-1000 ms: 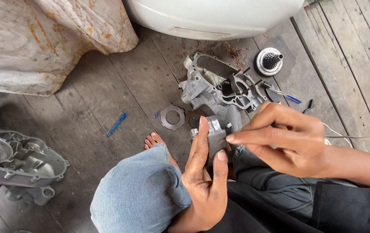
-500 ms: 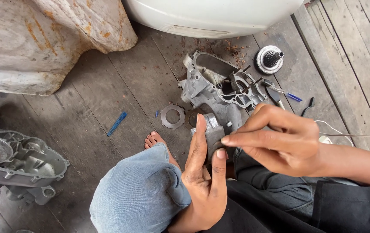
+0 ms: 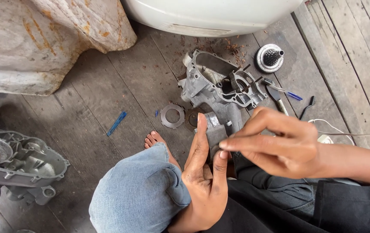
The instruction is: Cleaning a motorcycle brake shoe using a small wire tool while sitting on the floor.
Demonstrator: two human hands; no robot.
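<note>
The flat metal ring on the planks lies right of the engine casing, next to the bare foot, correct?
Not quite: the head view shows the flat metal ring lying left of the engine casing, not right. It does lie on the planks near the bare foot.

Two hands: left hand (image 3: pixel 204 172), right hand (image 3: pixel 280 142). Two engine casings, one far centre (image 3: pixel 219 86), one near left (image 3: pixel 19 159). One ring (image 3: pixel 172 115). One blue stick (image 3: pixel 117 123). One round clutch part (image 3: pixel 270 58).

We're in a rough, makeshift repair workshop, work done right on a weathered plank floor (image 3: pixel 86 99). A bare aluminium engine casing (image 3: pixel 219 86) lies open, another casing (image 3: pixel 17 159) sits at the left edge, with a loose metal ring (image 3: pixel 172 115), a toothed clutch part (image 3: pixel 270 58) and small hand tools (image 3: pixel 280 92) scattered around.
</note>
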